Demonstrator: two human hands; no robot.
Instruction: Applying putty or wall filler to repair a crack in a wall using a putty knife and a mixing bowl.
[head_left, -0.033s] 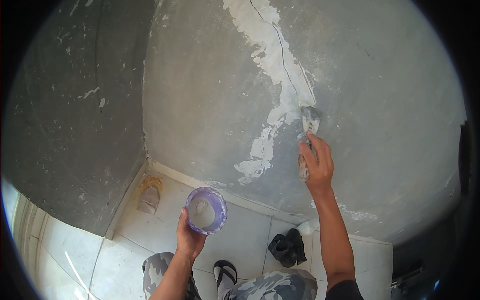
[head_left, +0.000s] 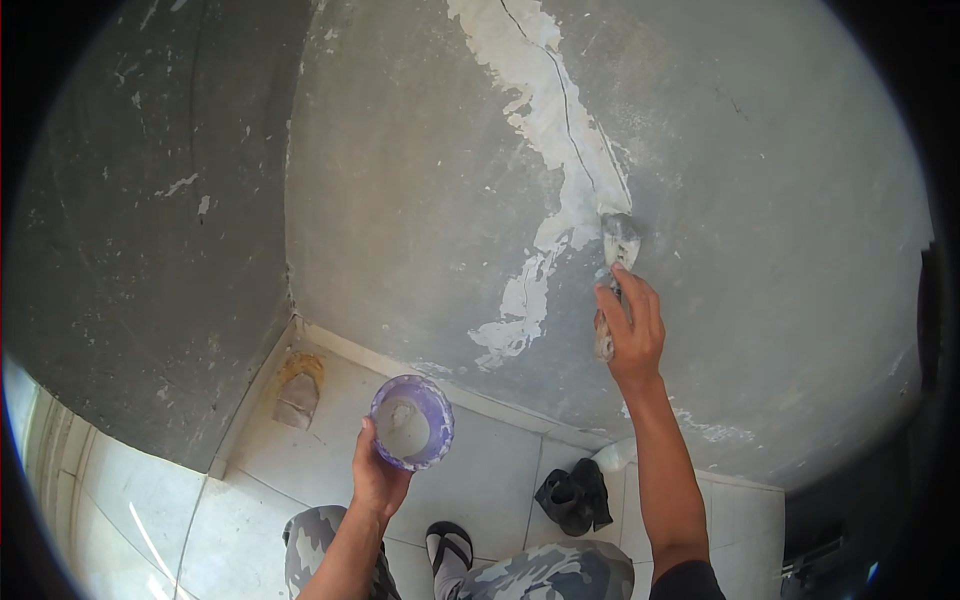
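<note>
My left hand (head_left: 378, 470) grips a purple plastic bowl (head_left: 434, 410) from its lower left side; wet pale-grey paste sits inside it. My right hand (head_left: 634, 340) holds a paste-smeared putty knife (head_left: 620, 235) by its handle. The knife's blade lies against the grey wall (head_left: 760, 250), at the lower end of a long white patched strip (head_left: 550, 130) with thin dark cracks running along it. A lower, ragged white patch (head_left: 515, 320) reaches toward the skirting.
A darker wall (head_left: 170, 250) meets this one at the left corner. On the white tiled floor (head_left: 470, 490) lie a dark bundle (head_left: 575, 495), a pale object (head_left: 615, 455) behind it, and a greyish piece (head_left: 297, 400) by a yellowish stain. My sandalled foot (head_left: 450, 550) is below.
My right hand and the knife handle have shifted very slightly left. My left hand and the bowl look the same.
</note>
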